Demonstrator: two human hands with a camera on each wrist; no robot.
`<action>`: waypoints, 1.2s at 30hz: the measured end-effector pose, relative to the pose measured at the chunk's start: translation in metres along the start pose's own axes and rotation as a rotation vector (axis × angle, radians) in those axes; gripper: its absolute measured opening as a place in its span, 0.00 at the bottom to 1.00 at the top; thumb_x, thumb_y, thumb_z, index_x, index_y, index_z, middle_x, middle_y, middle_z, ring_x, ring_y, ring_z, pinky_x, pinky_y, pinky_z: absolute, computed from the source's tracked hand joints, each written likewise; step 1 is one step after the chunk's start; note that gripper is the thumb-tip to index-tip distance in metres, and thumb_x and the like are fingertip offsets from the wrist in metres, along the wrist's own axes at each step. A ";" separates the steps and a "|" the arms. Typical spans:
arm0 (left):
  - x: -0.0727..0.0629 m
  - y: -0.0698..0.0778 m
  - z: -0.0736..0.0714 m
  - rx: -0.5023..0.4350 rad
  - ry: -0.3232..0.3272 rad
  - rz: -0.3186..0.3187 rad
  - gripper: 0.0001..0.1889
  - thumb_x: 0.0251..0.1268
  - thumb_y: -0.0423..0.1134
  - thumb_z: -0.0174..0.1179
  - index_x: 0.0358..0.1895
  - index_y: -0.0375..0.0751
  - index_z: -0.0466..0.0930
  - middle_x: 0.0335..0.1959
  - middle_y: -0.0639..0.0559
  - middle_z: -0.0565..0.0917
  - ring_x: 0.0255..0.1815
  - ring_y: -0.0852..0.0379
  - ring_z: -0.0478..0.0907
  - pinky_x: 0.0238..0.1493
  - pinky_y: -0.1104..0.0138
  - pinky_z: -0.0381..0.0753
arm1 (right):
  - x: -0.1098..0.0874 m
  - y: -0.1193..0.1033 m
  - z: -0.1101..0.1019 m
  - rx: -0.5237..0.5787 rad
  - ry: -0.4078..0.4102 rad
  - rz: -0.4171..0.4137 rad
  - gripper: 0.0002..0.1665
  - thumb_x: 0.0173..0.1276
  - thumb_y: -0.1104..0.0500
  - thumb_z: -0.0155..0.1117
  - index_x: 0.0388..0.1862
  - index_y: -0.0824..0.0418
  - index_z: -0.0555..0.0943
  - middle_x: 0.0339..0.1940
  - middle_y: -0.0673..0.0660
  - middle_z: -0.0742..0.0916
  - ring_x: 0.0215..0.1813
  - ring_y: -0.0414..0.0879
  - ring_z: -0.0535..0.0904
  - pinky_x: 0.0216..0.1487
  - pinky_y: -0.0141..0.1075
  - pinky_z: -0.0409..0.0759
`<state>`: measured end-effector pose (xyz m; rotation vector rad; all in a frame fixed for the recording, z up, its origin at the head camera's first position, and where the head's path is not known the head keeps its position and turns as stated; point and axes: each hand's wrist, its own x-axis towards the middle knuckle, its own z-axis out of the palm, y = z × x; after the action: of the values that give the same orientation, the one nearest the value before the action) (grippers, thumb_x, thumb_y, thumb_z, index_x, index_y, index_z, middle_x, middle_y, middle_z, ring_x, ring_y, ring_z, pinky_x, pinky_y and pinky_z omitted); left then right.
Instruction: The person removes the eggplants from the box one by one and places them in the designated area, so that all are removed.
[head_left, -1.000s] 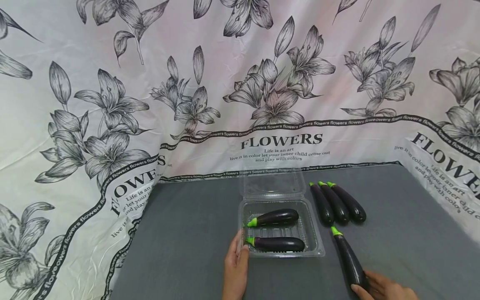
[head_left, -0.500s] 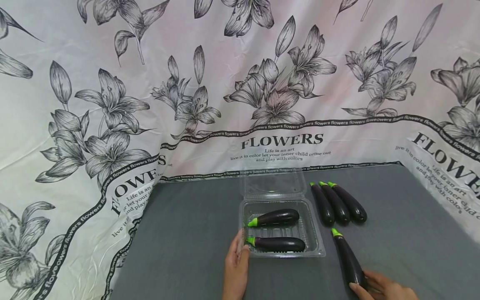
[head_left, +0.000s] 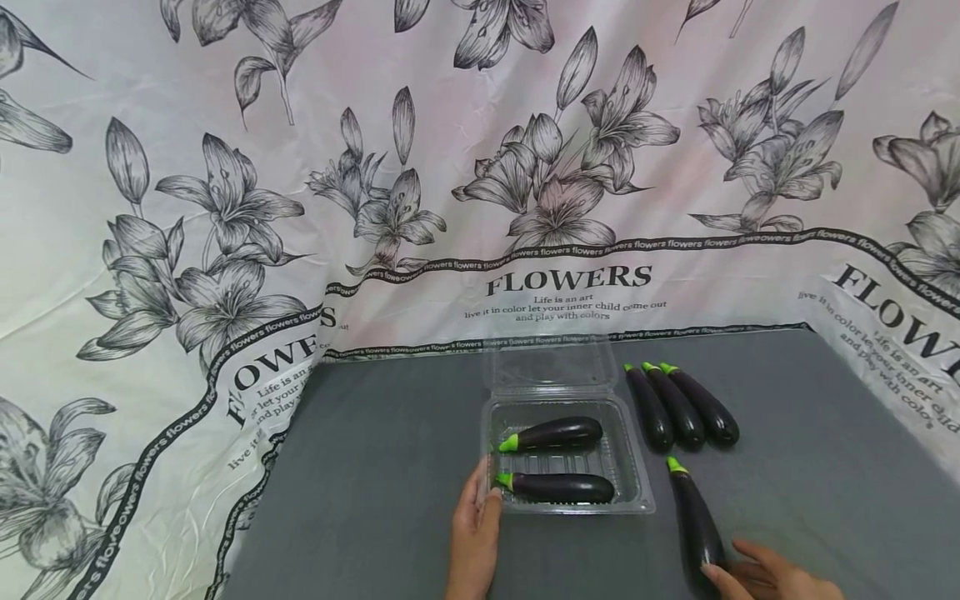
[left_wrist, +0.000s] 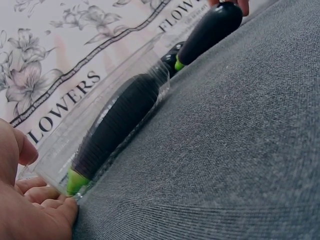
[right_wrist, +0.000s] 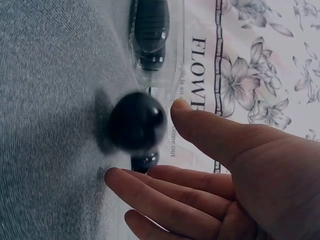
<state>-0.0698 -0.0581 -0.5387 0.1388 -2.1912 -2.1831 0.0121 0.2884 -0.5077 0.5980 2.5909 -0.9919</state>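
Pinching one box [head_left: 633,458]: left hand [head_left: 476,527]; right hand [head_left: 757,575] spread beside one of six eggplants [head_left: 696,521], two boxed

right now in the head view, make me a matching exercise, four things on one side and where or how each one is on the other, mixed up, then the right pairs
Things
1. left hand
2. right hand
3. clear lid
4. row of three eggplants

Places and states
A. beside the thick end of the lone eggplant
B. side by side, green ends toward the flowered cloth
C. at the left side of the clear container
D. folded open beyond the container

Right pairs: 1-C, 2-A, 3-D, 4-B
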 end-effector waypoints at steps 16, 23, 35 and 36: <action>0.000 0.001 0.002 -0.011 -0.005 -0.003 0.26 0.82 0.35 0.54 0.79 0.41 0.68 0.78 0.38 0.70 0.77 0.44 0.66 0.73 0.53 0.69 | -0.015 -0.019 -0.007 -0.060 0.246 -0.111 0.47 0.73 0.33 0.66 0.67 0.75 0.78 0.45 0.70 0.91 0.40 0.58 0.92 0.40 0.53 0.88; 0.000 0.000 0.002 -0.010 0.005 -0.006 0.26 0.82 0.35 0.54 0.79 0.39 0.68 0.78 0.36 0.70 0.78 0.42 0.65 0.73 0.53 0.68 | -0.014 -0.020 -0.001 -0.111 0.376 -0.198 0.39 0.74 0.37 0.68 0.62 0.71 0.82 0.40 0.65 0.93 0.35 0.54 0.91 0.33 0.48 0.87; 0.000 0.000 0.001 -0.019 -0.006 -0.013 0.27 0.83 0.35 0.54 0.80 0.39 0.67 0.80 0.37 0.68 0.79 0.42 0.62 0.73 0.53 0.68 | -0.016 -0.042 -0.006 -0.152 0.407 -0.291 0.35 0.73 0.39 0.70 0.63 0.67 0.83 0.43 0.62 0.93 0.40 0.59 0.91 0.38 0.57 0.85; 0.000 0.000 0.001 -0.024 -0.010 -0.011 0.27 0.83 0.35 0.53 0.80 0.39 0.67 0.80 0.37 0.67 0.80 0.42 0.62 0.74 0.54 0.67 | -0.016 -0.044 -0.006 -0.156 0.401 -0.298 0.35 0.74 0.39 0.70 0.63 0.66 0.83 0.44 0.62 0.93 0.42 0.61 0.90 0.39 0.58 0.85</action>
<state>-0.0695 -0.0568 -0.5386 0.1396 -2.1730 -2.2197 0.0045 0.2584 -0.4720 0.4114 3.1496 -0.8048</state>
